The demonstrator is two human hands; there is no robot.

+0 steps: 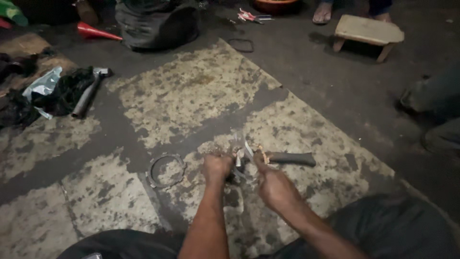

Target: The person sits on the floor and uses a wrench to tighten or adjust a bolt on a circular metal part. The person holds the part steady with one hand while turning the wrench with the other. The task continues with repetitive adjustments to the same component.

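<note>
Head view: my left hand point(216, 168) is curled into a fist, fingers closed around a small part I cannot make out, held low over the floor point(191, 96). My right hand point(274, 186) sits just beside it, fingers shut on a thin pale piece point(247, 152) that sticks up between the two hands; motion blur hides what it is. A tool with a dark handle point(291, 158) lies on the floor just past the right hand, its near end hidden behind my fingers, so I cannot tell if they touch it. A metal ring point(165, 170) lies flat on the floor near the left hand, apart from it. Farther out on the left a hammer point(88, 93) rests beside dark rags point(67, 91) and a pale bag point(44, 84). At the far edge there are a red cone point(96, 32), a dark sack point(155, 24), a low wooden stool point(368, 31) and another person's bare foot point(322, 13).
</note>
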